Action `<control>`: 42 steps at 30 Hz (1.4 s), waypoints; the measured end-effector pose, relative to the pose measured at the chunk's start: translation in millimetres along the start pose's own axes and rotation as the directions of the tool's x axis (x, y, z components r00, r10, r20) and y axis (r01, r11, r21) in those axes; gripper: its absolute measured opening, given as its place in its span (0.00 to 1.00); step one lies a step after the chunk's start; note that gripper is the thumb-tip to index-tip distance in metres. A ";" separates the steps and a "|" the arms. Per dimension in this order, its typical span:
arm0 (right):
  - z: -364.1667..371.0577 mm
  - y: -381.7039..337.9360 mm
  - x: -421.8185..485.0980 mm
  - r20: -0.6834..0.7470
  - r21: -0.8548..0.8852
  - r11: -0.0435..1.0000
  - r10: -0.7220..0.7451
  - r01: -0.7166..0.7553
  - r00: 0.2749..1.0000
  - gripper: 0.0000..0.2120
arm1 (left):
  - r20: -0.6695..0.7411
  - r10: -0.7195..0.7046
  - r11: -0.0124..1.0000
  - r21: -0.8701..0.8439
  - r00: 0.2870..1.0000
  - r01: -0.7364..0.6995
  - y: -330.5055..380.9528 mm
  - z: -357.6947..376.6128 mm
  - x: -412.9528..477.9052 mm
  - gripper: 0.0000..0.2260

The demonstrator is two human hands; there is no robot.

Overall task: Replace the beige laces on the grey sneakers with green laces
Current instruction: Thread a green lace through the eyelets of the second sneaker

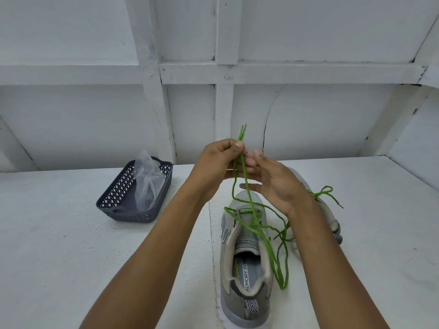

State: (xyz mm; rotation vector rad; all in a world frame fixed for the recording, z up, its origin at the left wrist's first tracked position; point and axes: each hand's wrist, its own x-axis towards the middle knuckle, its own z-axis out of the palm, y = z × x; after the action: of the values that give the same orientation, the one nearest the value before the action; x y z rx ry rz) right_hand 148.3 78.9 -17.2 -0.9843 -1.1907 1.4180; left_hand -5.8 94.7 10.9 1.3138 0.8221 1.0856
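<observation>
A grey sneaker (pixel 244 264) lies on the white table, heel toward me, with a green lace (pixel 249 203) threaded through its front eyelets. My left hand (pixel 221 160) pinches both lace ends together, raised above the shoe, the tips sticking up past my fingers. Just to the right, my right hand (pixel 275 184) is held with fingers straight, touching the lace strands. The slack of the lace loops down along the shoe's right side. A second grey sneaker (pixel 330 214) lies behind my right forearm, mostly hidden, with a green lace (pixel 324 192) tied on it.
A dark perforated plastic basket (pixel 118 198) stands at the left on the white table (pixel 59 245), with a clear plastic bag (pixel 147 181) standing in it. A white panelled wall rises behind the table.
</observation>
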 end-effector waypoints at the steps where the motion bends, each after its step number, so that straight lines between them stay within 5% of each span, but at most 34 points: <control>1: -2.1 1.8 -0.7 0.024 -0.055 0.998 0.026 -0.025 0.999 0.23 | -0.019 -0.002 1.000 0.006 1.000 0.002 2.5 0.0 3.0 0.10; 4: -5.3 3.7 -5.5 0.131 -0.121 0.991 0.074 -0.058 0.989 0.29 | -0.069 0.006 0.999 0.047 0.998 -0.002 7.5 0.6 12.6 0.10; 9: -7.9 1.6 -9.2 0.070 -0.215 0.976 0.053 -0.037 0.996 0.20 | -0.131 0.052 0.943 0.332 0.990 -0.006 9.4 3.8 21.4 0.11; 13: -8.1 1.7 -5.5 0.086 -0.225 0.974 0.021 -0.001 0.996 0.18 | -0.080 -0.004 0.953 0.302 0.997 0.029 8.9 3.2 23.0 0.10; 17: 0.2 2.9 -2.6 0.144 -0.059 0.998 0.007 0.001 0.990 0.17 | -0.060 -0.005 0.964 0.264 0.998 0.021 8.0 2.9 28.2 0.09; 28: 2.6 2.0 -4.3 0.182 -0.002 1.000 0.013 -0.013 0.983 0.14 | -0.141 -0.132 0.980 0.128 0.981 0.150 -6.9 -8.4 50.5 0.11; 31: 1.2 0.9 -0.9 0.085 0.039 0.999 0.022 -0.025 0.996 0.14 | -0.221 -0.152 0.931 0.297 0.963 0.215 -16.3 -9.1 58.7 0.12; 34: -2.9 -1.3 0.7 0.041 0.069 0.997 0.036 -0.038 0.999 0.14 | -0.046 0.066 0.739 0.674 0.997 -0.018 -24.0 -20.7 58.7 0.19; 37: -5.2 -3.3 3.0 0.038 0.089 0.995 0.040 -0.043 0.998 0.14 | 0.322 0.134 0.721 0.617 0.937 -0.315 -24.0 -23.9 52.3 0.19; 42: -7.4 -4.2 4.9 0.054 0.123 0.990 0.060 -0.066 0.997 0.15 | 0.347 0.262 0.702 0.571 0.900 -0.425 -34.5 -22.6 54.5 0.08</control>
State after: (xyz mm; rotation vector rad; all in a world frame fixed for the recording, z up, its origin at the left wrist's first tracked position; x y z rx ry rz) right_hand 155.3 85.1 -14.4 -0.9109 -1.1014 1.5560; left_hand -4.6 155.7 -19.7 2.2151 0.8039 0.9248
